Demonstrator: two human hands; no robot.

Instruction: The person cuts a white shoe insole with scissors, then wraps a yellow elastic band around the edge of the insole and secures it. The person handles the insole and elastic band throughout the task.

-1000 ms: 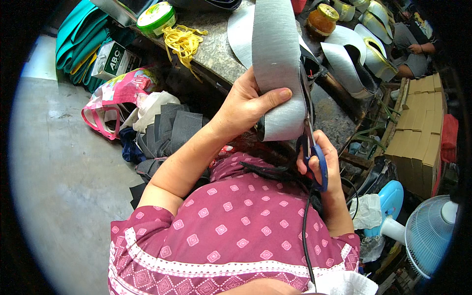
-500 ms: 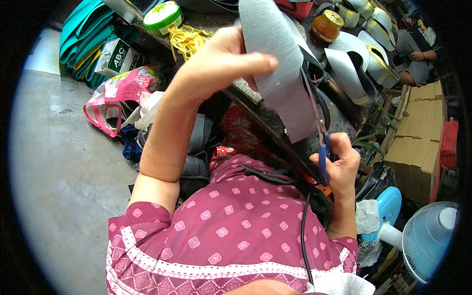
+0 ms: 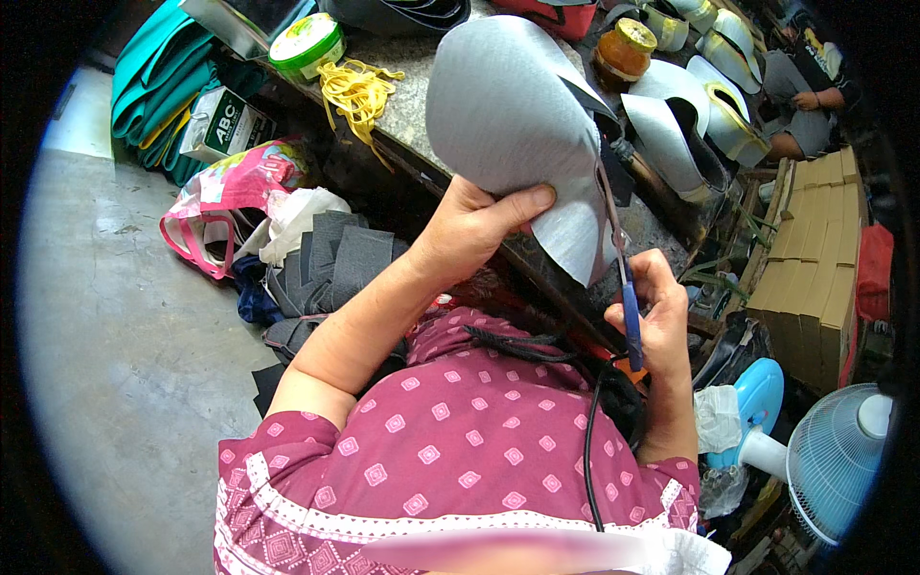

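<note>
- Centre of the frame, the left hand point(image 3: 474, 225) has its fingers closed on a silver-grey sheet point(image 3: 513, 105), thumb pressed flat on top, the curved piece held up over the table point(image 3: 407, 120).
- Right of centre, the right hand point(image 3: 663, 311) grips blue-handled scissors point(image 3: 632, 316), fingers curled at the loops, blades pointing up along the sheet's right edge.
- Up at top left, a round tub point(image 3: 307, 48), green-sided with a pale lid on; contents hidden.
- Just below it, yellow laces point(image 3: 356, 91) spill over the table's edge.
- Upper right, a jar point(image 3: 623, 57) capped in yellow, and there's something orange-brown inside!
- Left side, a white-and-green box point(image 3: 225, 125) sits tilted; what it holds, I cannot tell.
- Beneath that, a pink bag point(image 3: 240, 182) slumps, white cloth point(image 3: 297, 218) bunched beside its handles.
- Far right, brown cardboard point(image 3: 810, 254) stands stacked.
</note>
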